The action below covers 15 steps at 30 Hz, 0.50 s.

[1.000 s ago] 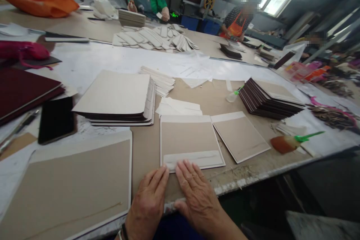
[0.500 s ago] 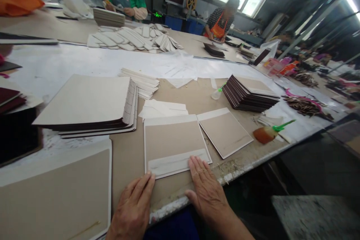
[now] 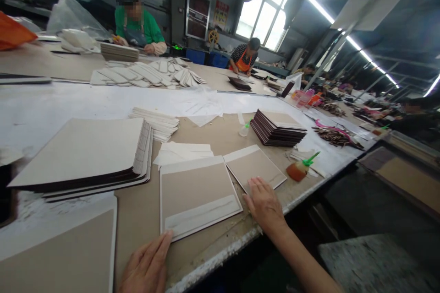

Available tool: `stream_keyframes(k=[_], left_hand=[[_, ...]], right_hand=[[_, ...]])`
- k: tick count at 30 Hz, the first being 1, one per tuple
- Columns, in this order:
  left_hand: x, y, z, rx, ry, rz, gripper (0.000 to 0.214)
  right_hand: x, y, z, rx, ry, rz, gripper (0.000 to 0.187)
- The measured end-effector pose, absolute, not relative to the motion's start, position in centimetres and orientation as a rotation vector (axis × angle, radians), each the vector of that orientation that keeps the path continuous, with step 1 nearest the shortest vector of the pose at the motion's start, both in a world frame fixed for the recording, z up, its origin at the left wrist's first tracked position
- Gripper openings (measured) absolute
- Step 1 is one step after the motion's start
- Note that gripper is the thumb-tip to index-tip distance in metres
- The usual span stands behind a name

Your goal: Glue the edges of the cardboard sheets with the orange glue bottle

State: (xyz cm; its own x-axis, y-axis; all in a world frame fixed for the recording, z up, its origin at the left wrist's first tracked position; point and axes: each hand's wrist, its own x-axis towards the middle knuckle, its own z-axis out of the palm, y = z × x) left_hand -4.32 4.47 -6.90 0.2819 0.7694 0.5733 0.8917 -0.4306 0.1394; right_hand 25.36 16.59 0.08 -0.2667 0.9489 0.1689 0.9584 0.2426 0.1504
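tan panel (image 3: 197, 187) with off-white border (image 3: 192, 164), amber bottle (image 3: 297, 171), green nozzle (image 3: 312, 159), orange apron (image 3: 244, 62), green top (image 3: 153, 27)

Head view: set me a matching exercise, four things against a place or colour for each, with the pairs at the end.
Column 1
1. Left hand
2. Right hand
3. Larger bottle
4. Right-hand stack

Column 2
A. Reddish-brown below, green on top
B. Fingers at the near part of the right-hand panel
C. Beside the small clear bottle
D. Fingertips at the near-left corner of the middle panel

Pairs: 1-D, 2-B, 3-A, 4-C
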Motion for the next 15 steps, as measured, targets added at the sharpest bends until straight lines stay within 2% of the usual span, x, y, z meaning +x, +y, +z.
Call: stream_keyframes(k=[3,11,15], left_hand=[[-4.2,4.5,-6.6,-2.326,-1.543,-0.867,0.061],[-2.7,3.8,-4.9,-2.193,-1.780,-1.009,0.042],[-1.8,3.7,-4.3,-2.220,-1.715,-1.098,0.040]], right_hand=[[24.1,18.3,1.1,-2.032,-2.496,-0.282,0.039],[23.3,19.6,1.1,-2.049,-2.638,-0.194,0.029],[23.8,20.2,2.5,-2.067,-2.643,-0.182,0.027]])
